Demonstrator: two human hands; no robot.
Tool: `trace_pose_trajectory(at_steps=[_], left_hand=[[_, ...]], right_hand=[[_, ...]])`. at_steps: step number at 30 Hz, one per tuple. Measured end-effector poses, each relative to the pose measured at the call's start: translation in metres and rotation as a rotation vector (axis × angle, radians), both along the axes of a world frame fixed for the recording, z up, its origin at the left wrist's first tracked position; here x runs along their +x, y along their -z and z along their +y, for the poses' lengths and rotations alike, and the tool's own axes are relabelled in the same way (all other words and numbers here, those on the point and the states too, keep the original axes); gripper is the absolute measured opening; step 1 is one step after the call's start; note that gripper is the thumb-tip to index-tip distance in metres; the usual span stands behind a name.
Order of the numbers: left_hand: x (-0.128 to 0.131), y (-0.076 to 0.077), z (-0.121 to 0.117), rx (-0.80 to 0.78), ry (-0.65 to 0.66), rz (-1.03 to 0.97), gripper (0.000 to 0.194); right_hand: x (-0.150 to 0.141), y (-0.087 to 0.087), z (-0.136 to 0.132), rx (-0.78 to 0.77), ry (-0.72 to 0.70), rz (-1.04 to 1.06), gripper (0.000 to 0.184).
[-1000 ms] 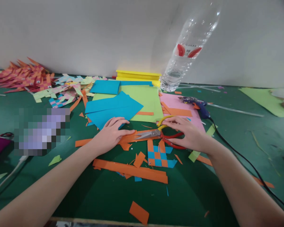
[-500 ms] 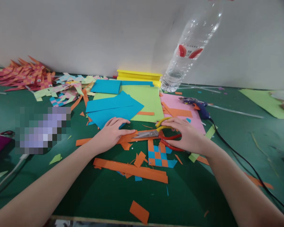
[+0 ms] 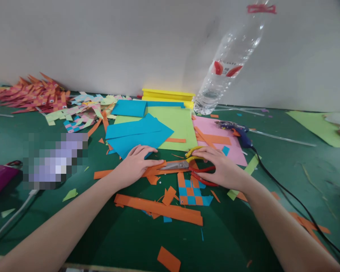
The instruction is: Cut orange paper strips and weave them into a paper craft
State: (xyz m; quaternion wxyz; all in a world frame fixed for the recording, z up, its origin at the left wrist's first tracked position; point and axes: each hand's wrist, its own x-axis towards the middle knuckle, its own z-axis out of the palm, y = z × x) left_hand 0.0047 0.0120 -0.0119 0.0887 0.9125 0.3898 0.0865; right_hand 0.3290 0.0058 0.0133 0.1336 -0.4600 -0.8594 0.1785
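Note:
My left hand [image 3: 134,166] lies palm down on the table, its thumb pressing an orange paper strip [image 3: 150,172] and its fingers over the edge of blue paper. In my right hand [image 3: 222,166] are scissors [image 3: 181,165] with one yellow and one red handle. Their blades point left along the orange strip, with the tips close to my left thumb. The handles stand spread apart. Just below the scissors is a blue and orange woven paper piece [image 3: 192,192] with a small eye. Closer to me lie long orange strips [image 3: 161,210] and an orange scrap [image 3: 169,258].
Blue sheets [image 3: 138,132] overlap green paper [image 3: 183,124] at the back. A tilted plastic bottle [image 3: 218,81] rises behind. At right lies a glue gun [image 3: 240,133] with its black cord. Woven orange fish shapes [image 3: 42,94] pile up at left, near a pixelated object [image 3: 56,162].
The view has tilted up a little, so everything appears slightly lower. Both hands and the scissors keep nearly the same place over the orange strip.

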Motion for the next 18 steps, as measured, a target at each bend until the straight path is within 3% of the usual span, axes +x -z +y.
trace_pose_trajectory(at_steps=[18], left_hand=[[0.0016,-0.0021,0.0000,0.003,-0.004,0.027,0.062]], right_hand=[[-0.0017,-0.0036,-0.0034,0.065,-0.027,-0.059,0.041]])
